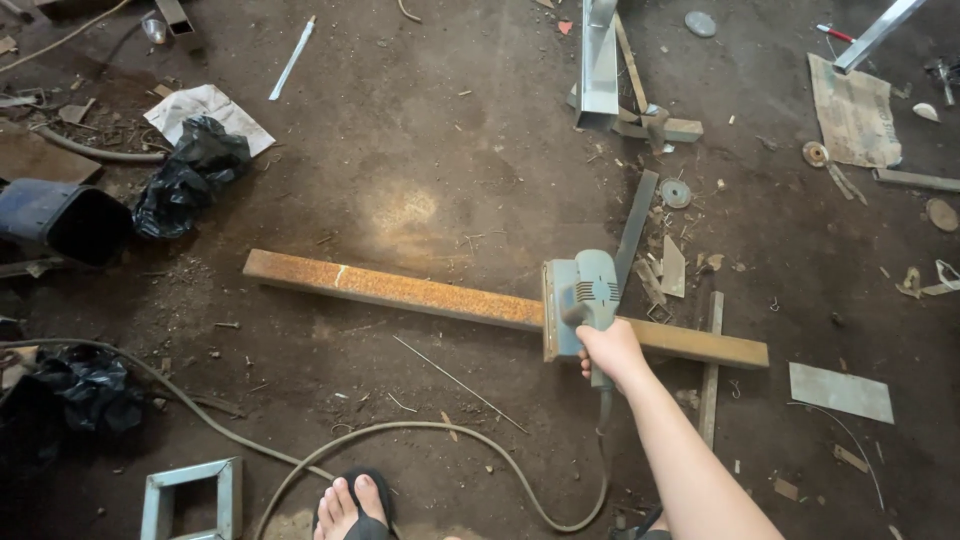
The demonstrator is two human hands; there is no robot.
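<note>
Reaching down, the right hand grips a grey sander on the rusty bar.

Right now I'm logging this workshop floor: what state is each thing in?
Long rusty steel bar: flat on the floor.
Grey electric sander: resting on the bar, gripped.
Right hand: closed on the sander's handle.
Grey power cord: looped loosely on the floor.
Black plastic bag: crumpled.

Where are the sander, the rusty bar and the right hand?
sander (583, 290): head view, on its grey body.
rusty bar (400, 290): head view, on its bare top face.
right hand (610, 352): head view, on its back.
</note>
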